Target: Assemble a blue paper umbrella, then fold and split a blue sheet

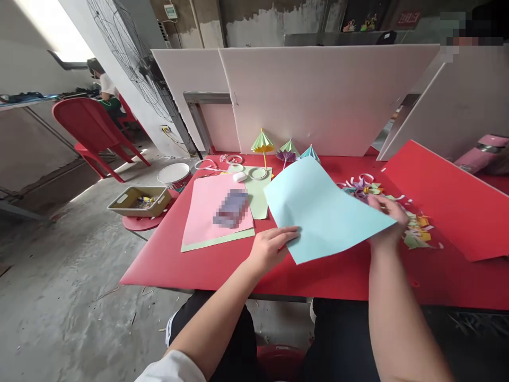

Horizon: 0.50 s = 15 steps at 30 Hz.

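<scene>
Left hand (272, 246) and right hand (392, 209), both gripping pale-blue sheet (318, 207), tilted over worktop (167, 268); pink sheet (202, 212) near left edge.

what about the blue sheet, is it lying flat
No, the blue sheet is curved, with the left hand at its edge and the right hand at a corner.
</scene>
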Available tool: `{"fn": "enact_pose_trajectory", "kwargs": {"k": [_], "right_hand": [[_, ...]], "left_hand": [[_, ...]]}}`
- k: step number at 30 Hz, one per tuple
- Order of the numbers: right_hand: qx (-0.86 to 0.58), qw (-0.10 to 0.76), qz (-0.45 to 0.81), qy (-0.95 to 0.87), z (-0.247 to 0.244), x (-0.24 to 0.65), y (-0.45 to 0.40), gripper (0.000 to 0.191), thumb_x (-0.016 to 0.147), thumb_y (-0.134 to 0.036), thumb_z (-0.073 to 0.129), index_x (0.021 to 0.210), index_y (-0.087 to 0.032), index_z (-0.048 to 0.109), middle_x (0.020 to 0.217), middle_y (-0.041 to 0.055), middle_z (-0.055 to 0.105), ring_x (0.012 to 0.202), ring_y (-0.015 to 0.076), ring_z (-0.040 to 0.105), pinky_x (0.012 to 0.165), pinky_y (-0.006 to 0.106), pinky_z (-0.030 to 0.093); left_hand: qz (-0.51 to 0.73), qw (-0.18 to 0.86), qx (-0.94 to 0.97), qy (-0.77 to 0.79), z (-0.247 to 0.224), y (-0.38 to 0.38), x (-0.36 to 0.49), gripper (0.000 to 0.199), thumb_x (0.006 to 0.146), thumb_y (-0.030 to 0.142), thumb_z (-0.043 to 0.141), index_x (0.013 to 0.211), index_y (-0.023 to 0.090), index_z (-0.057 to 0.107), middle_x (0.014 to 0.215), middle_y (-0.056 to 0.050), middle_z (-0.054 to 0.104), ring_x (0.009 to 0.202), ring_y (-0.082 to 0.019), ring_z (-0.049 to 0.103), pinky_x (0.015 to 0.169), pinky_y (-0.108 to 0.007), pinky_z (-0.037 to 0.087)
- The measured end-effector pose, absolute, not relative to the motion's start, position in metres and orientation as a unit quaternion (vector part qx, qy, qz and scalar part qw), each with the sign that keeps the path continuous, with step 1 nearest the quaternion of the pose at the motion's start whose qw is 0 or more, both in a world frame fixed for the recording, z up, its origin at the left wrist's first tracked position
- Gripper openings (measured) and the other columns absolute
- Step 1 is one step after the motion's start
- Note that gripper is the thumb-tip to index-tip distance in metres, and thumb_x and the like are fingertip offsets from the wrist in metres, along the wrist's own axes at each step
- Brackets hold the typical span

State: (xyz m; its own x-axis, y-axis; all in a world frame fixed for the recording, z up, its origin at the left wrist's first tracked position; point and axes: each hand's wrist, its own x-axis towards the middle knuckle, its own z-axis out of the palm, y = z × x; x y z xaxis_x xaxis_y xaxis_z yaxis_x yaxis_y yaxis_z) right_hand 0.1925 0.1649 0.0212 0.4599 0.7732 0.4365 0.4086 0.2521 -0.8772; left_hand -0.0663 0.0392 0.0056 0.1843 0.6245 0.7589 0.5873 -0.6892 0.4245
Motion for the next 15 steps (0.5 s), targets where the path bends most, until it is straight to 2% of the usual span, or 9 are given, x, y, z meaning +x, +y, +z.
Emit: {"fn": "enact_pose_trajectory", "kwargs": {"k": [2,4,8,11,13,15], "right_hand": [[-0.575,0.66,0.134,-0.465,0.038,0.188,0.157,0.032,0.077,-0.04,0.055,0.091,-0.013,0.066,0.058,0.0002,0.053,0.05,0.0147,0.051,0.057,0.033,0.046],[-0.535,0.691,0.132,-0.468,0.056,0.179,0.147,0.03,0.079,-0.04,0.054,0.089,-0.016,0.067,0.06,0.0007,0.054,0.046,0.0129,0.049,0.05,0.031,0.045],[-0.49,0.669,0.164,-0.535,0.077,0.154,0.121,0.02,0.073,-0.038,0.064,0.082,-0.021,0.068,0.056,-0.0015,0.054,0.051,0.0136,0.052,0.059,0.032,0.049],[-0.477,0.552,0.266,-0.63,0.077,0.14,0.104,0.021,0.071,-0.043,0.065,0.074,-0.022,0.067,0.058,-0.0012,0.057,0.054,0.0138,0.056,0.058,0.03,0.051],[-0.439,0.412,0.341,-0.722,0.074,0.135,0.098,0.026,0.071,-0.047,0.064,0.077,-0.022,0.067,0.07,0.0015,0.063,0.063,0.0157,0.06,0.06,0.029,0.052],[-0.408,0.262,0.363,-0.796,0.07,0.133,0.096,0.029,0.071,-0.048,0.064,0.088,-0.025,0.068,0.086,0.0029,0.066,0.078,0.0184,0.063,0.066,0.028,0.052]], "left_hand": [[0.452,0.066,0.784,0.42,-0.005,0.042,-0.07,0.026,0.081,0.011,0.048,0.098,0.021,0.065,0.105,-0.005,0.067,0.092,-0.017,0.065,0.077,-0.028,0.054],[0.424,0.117,0.777,0.45,-0.01,0.042,-0.073,0.024,0.081,0.013,0.049,0.096,0.021,0.066,0.102,-0.003,0.068,0.091,-0.016,0.065,0.078,-0.027,0.054],[0.378,0.19,0.762,0.49,-0.011,0.037,-0.077,0.019,0.083,0.02,0.052,0.095,0.022,0.066,0.098,-0.001,0.069,0.09,-0.016,0.064,0.078,-0.025,0.051],[0.352,0.228,0.752,0.509,-0.008,0.033,-0.078,0.02,0.086,0.026,0.049,0.097,0.023,0.066,0.094,0.0,0.069,0.082,-0.015,0.064,0.07,-0.024,0.049],[0.354,0.254,0.736,0.518,-0.004,0.033,-0.079,0.023,0.087,0.029,0.047,0.1,0.024,0.066,0.09,-0.001,0.069,0.073,-0.015,0.062,0.065,-0.024,0.047],[0.37,0.282,0.71,0.528,-0.001,0.033,-0.08,0.025,0.088,0.032,0.046,0.101,0.023,0.066,0.084,-0.003,0.068,0.068,-0.016,0.06,0.061,-0.025,0.045]]}}
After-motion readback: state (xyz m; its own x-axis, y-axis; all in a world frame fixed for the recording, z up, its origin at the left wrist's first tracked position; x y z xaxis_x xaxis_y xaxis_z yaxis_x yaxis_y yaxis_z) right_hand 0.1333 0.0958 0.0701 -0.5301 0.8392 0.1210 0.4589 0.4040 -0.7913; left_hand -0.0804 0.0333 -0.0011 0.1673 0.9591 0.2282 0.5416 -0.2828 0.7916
